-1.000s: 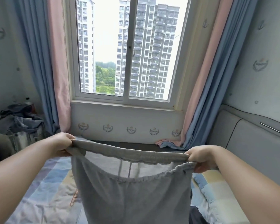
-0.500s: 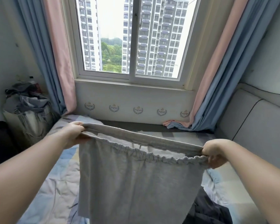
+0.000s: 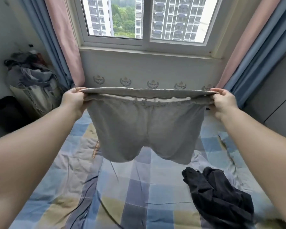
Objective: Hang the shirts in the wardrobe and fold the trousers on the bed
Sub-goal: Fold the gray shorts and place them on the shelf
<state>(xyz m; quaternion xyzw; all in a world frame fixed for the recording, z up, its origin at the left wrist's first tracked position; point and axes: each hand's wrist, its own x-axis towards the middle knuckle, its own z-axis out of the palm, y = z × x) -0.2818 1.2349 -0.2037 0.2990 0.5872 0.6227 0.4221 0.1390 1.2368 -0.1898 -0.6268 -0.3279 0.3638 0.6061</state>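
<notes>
- The step in hand looks like the trouser-folding half of the task: the person holds one pair of grey shorts (image 3: 145,129) up in the air above the bed (image 3: 59,192), spread wide by the waistband.
- The left hand (image 3: 73,100) pinches the waistband's corner at about 9 o'clock of the garment, fingers curled over the elastic edge and tight on the cloth.
- The right hand (image 3: 222,102) grips the opposite corner at about 3 o'clock in the same way, fingers wrapped round the band.
- The shorts hang free, both legs dangling toward 6 o'clock, clear of the checked bedcover.
- The next move probably calls for lowering the shorts flat onto the bare patch of bed beneath them, or bringing the two hands together to fold one leg over the other; either way both corners must stay level so the cloth does not twist.
- Count: two hands, one grey pair of shorts held, one dark garment (image 3: 220,200) crumpled on the bed at about 5 o'clock, whether trousers or shirt cannot be told.
- One heap of clothes on a bag (image 3: 31,83) stands at about 10 o'clock, beside the left curtain (image 3: 63,40).
</notes>
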